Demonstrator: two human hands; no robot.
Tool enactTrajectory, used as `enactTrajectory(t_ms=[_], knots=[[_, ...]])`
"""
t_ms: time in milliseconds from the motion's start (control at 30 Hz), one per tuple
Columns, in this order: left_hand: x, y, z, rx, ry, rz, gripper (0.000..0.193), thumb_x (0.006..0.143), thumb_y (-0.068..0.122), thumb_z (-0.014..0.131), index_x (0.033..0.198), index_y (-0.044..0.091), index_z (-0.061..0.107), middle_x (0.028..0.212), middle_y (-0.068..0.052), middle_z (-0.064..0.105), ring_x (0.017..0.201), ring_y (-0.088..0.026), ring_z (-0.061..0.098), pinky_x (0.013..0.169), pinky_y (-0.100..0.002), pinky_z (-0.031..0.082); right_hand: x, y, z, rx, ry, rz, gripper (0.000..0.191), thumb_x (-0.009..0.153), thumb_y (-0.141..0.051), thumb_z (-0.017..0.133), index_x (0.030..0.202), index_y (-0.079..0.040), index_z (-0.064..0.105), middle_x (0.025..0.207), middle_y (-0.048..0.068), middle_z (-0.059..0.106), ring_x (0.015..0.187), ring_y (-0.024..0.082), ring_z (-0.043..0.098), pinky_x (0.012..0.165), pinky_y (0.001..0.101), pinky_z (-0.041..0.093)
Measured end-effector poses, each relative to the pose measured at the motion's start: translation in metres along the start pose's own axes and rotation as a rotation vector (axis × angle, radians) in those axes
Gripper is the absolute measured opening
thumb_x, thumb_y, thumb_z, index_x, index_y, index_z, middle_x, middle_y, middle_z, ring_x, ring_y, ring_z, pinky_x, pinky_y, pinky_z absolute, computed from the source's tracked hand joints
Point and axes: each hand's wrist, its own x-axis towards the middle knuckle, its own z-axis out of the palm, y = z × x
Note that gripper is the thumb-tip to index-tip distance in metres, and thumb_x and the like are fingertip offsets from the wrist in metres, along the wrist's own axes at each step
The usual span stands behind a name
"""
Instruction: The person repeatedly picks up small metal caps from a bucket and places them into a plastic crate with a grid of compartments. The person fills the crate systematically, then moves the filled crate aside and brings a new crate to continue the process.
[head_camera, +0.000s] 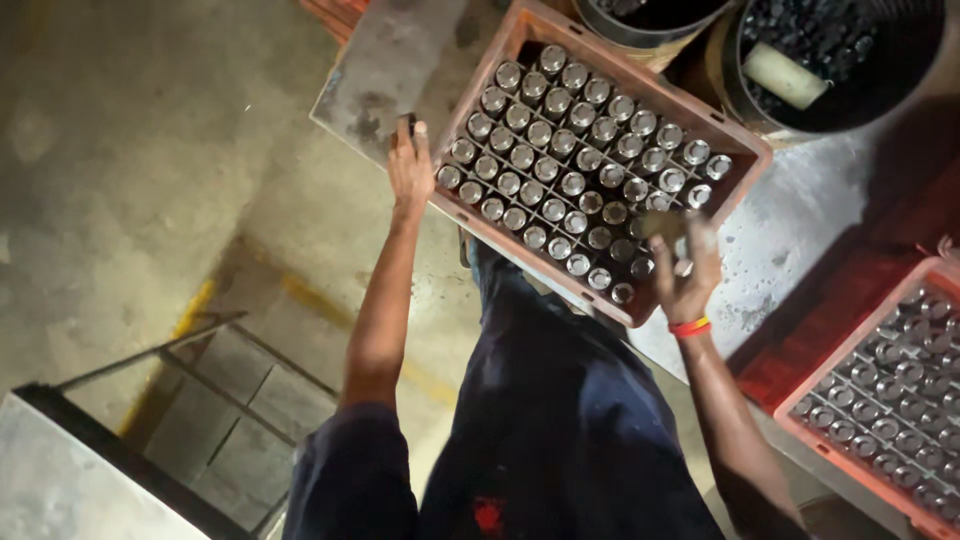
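From the head view I see my left hand (410, 168) laid against the near-left corner of a reddish plastic crate (748, 150), fingers curled over its rim, so it grips the crate's edge. The crate sits tilted across the picture on a wet grey bench (790, 250) and is packed with capped bottles (560, 160) standing upright in a grid of cells, their shiny round tops facing me.

My right hand (688, 268), with an orange band (690, 326) at the wrist, hovers over the crate's near-right corner. The fingers are loosely spread and something dark sits between them, possibly a bottle, but the hand is blurred and I cannot tell whether it truly holds anything.

A second crate (790, 425) of the same kind, also full of capped bottles, lies at the lower right, well apart from the first. Beyond the first crate stand two dark round tubs (735, 80); the right one holds a pale block among dark pieces. My dark blue trousers (560, 430) fill the bottom of the view.
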Motion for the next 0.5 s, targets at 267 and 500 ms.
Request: enactTrajectory(t_ms=[267, 500], knots=[[0.004, 0.009, -0.005, 0.028, -0.089, -0.055, 0.058, 0.105, 0.052, 0.042, 0.14, 0.008, 0.054, 0.123, -0.03, 0.064, 0.107, -0.051, 0.063, 0.09, -0.056, 0.05, -0.001, -0.007, 0.002, -0.007, 0.038, 0.014, 0.048, 0.099, -0.007, 0.079, 0.142, -0.002, 0.06, 0.133, 0.025, 0.064, 0.12, 0.036, 0.066, 0.101, 0.0442, 0.057], [0.009, -0.011, 0.005, 0.083, -0.095, 0.022, 0.052, 0.11, 0.047, 0.043, 0.139, 0.006, 0.056, 0.125, -0.032, 0.064, 0.11, -0.052, 0.061, 0.095, -0.058, 0.048, 0.077, 0.006, 0.021, -0.148, 0.066, 0.044, 0.054, 0.102, -0.005, 0.078, 0.15, 0.002, 0.056, 0.134, 0.023, 0.068, 0.124, 0.037, 0.066, 0.108, 0.0469, 0.052]])
